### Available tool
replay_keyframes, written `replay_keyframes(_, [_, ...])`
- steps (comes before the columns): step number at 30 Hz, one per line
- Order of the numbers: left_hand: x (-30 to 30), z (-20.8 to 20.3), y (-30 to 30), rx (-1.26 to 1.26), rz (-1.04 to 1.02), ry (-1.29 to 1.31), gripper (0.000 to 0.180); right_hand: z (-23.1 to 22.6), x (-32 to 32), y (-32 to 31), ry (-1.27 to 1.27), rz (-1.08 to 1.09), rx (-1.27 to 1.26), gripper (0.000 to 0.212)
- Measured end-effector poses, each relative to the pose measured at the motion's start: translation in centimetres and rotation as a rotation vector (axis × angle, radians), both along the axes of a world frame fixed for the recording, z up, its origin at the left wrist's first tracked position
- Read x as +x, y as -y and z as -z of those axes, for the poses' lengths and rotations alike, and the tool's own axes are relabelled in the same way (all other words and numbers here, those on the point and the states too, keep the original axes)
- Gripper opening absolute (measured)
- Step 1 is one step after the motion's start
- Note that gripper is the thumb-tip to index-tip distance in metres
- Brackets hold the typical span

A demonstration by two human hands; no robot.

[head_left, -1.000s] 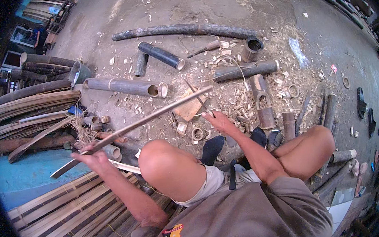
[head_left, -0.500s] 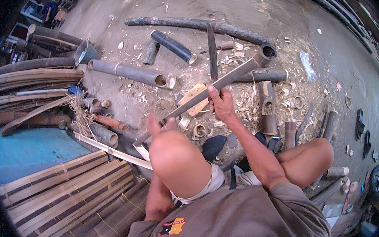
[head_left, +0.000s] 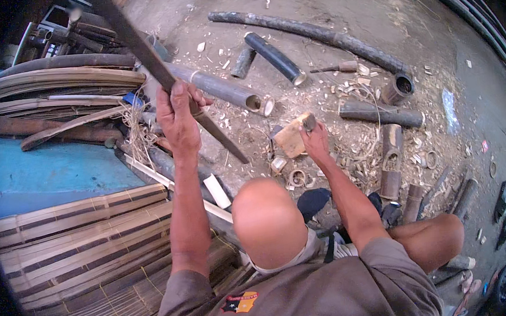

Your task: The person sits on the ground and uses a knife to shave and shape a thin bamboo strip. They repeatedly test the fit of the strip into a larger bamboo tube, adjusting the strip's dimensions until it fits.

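Note:
My left hand (head_left: pixel 179 115) is raised at the left, closed round a long flat bamboo strip (head_left: pixel 148 54). The strip slants from the top edge down to a tip above my knee. My right hand (head_left: pixel 317 140) is closed, low over the pale wooden block (head_left: pixel 289 139) on the ground. Out of its fingers shows the dark, blunt end of a knife (head_left: pixel 308 122); the long blade is not plain to see from here. A white split piece of bamboo (head_left: pixel 216 190) lies left of my bent knee.
Bamboo tubes (head_left: pixel 218 89) and a black tube (head_left: pixel 276 58) lie beyond my hands, before a long dark pole (head_left: pixel 308 32). Shavings cover the ground. A slatted bamboo mat (head_left: pixel 80 231) and stacked strips (head_left: pixel 68 80) fill the left. Another tool (head_left: pixel 341 67) lies among the chips.
The strip has swung up and left, from lying across my knee in both hands to my left hand alone. My right hand has let go of it; the upright blade no longer shows.

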State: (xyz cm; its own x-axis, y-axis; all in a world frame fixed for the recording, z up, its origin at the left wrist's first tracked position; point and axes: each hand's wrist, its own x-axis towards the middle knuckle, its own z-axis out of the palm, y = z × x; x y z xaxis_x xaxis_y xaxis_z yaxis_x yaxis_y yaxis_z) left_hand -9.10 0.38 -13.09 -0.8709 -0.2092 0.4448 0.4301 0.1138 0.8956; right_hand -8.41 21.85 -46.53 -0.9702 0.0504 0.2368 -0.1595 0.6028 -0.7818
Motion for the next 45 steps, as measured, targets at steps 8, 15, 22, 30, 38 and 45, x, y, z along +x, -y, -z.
replay_keyframes(8, [0.0, 1.1, -2.4, 0.176, -0.144, -0.055, 0.027, -13.0, 7.2, -2.7, 0.412, -0.133, -0.096, 0.037])
replay_keyframes(15, [1.8, -6.4, -1.0, 0.376, -0.19, -0.227, 0.035, -17.8, 11.0, -3.3, 0.426, -0.185, -0.269, 0.036])
replay_keyframes(22, [5.2, -9.6, -3.3, 0.329, -0.291, -0.249, 0.032, -24.1, 12.0, -1.6, 0.264, -0.303, -0.301, 0.03])
replay_keyframes(30, [8.2, -7.6, -7.5, 0.188, -0.324, -0.314, 0.041, -28.6, 13.1, 1.2, 0.128, -0.432, -0.298, 0.031])
replay_keyframes(38, [8.0, -7.8, -7.1, 0.134, -0.396, -0.347, 0.045, -26.5, 13.2, 0.8, 0.103, -0.421, -0.278, 0.031])
replay_keyframes(45, [6.4, -7.5, -6.4, 0.142, -0.471, -0.36, 0.044, -23.9, 11.0, 1.0, 0.333, -0.415, -0.277, 0.032])
